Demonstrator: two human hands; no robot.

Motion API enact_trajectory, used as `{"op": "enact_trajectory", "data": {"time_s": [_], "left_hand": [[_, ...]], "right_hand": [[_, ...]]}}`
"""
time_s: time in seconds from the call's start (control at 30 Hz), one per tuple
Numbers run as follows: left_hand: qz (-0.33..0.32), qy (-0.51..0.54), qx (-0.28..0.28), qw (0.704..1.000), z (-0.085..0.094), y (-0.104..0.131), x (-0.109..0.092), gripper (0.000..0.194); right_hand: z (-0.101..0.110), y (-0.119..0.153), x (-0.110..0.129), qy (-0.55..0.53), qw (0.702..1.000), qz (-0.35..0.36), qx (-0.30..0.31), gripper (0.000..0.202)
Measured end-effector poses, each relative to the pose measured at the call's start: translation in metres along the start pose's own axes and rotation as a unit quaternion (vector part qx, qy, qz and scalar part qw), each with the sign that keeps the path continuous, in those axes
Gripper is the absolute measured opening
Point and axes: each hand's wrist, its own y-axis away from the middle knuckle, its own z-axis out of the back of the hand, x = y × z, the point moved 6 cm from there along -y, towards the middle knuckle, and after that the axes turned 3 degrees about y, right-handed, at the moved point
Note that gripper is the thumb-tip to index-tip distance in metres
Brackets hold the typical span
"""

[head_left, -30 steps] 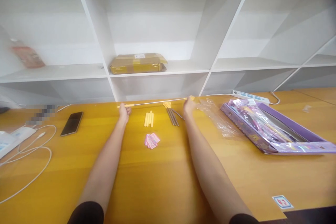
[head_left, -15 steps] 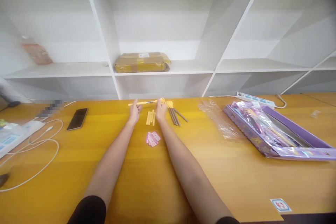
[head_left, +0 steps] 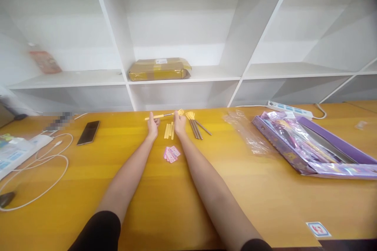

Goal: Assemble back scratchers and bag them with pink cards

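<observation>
Toward the far edge of the wooden table (head_left: pixel 159 204), a yellow-ended scratcher (head_left: pixel 167 115) spans both hands: the left hand (head_left: pixel 152 126) grasps its handle, the right hand (head_left: pixel 179 124) grips beside its clawed head. The wooden table stretches broadly nearer.

I face a white shelving unit (head_left: pixel 182 19), its upright dividers (head_left: pixel 106 21) forming open compartments above my yellow-brown wooden worktop (head_left: pixel 165 204). Soft light leaves grey shadows inside; a dark strip (head_left: pixel 353 244) shows past the worktop's near right edge.
</observation>
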Motion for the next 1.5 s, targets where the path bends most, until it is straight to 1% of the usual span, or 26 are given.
{"op": "enact_trajectory", "data": {"time_s": [0.1, 0.2, 0.3, 0.5, 0.6, 0.67, 0.83, 0.97, 1.1, 1.27, 1.5], "left_hand": [[-0.007, -0.003, -0.027, 1.000, 0.005, -0.001, -0.002, 0.075], [-0.021, -0.002, -0.062, 0.998, 0.011, -0.003, -0.006, 0.074], [-0.019, 0.008, -0.079, 0.997, 0.014, -0.005, -0.009, 0.072], [-0.004, 0.004, -0.076, 0.997, 0.013, -0.004, -0.013, 0.068], [-0.011, -0.002, -0.078, 0.997, 0.010, -0.003, -0.015, 0.069], [-0.019, -0.001, -0.077, 0.997, 0.009, -0.004, -0.016, 0.070], [-0.013, 0.005, -0.060, 0.998, 0.005, -0.005, -0.012, 0.074], [-0.022, 0.004, -0.045, 0.999, 0.004, -0.003, -0.011, 0.072], [-0.023, 0.009, -0.042, 0.999, 0.003, -0.002, -0.010, 0.070], [-0.021, 0.011, -0.044, 0.999, 0.003, -0.004, -0.009, 0.072], [-0.006, 0.001, -0.046, 0.999, 0.004, -0.006, -0.005, 0.073]], "right_hand": [[0.003, 0.001, 0.002, -0.008, 1.000, 0.003, -0.012, 0.061], [0.001, 0.003, 0.006, -0.006, 1.000, 0.028, 0.011, 0.060], [-0.003, 0.003, 0.010, 0.001, 0.999, 0.044, 0.027, 0.059], [-0.002, 0.002, 0.013, 0.008, 0.999, 0.043, 0.020, 0.061], [0.001, 0.002, 0.012, -0.003, 0.999, 0.035, 0.014, 0.062], [0.002, 0.001, 0.010, -0.016, 0.999, 0.026, 0.011, 0.063], [-0.003, -0.002, 0.005, -0.077, 0.997, 0.000, 0.029, 0.060], [-0.004, -0.002, 0.005, -0.107, 0.994, -0.005, 0.028, 0.061], [-0.005, -0.003, 0.003, -0.134, 0.990, -0.023, 0.034, 0.063], [-0.007, -0.003, -0.001, -0.139, 0.989, -0.034, 0.040, 0.060], [-0.001, -0.001, -0.006, -0.134, 0.990, -0.031, 0.029, 0.060]]}}
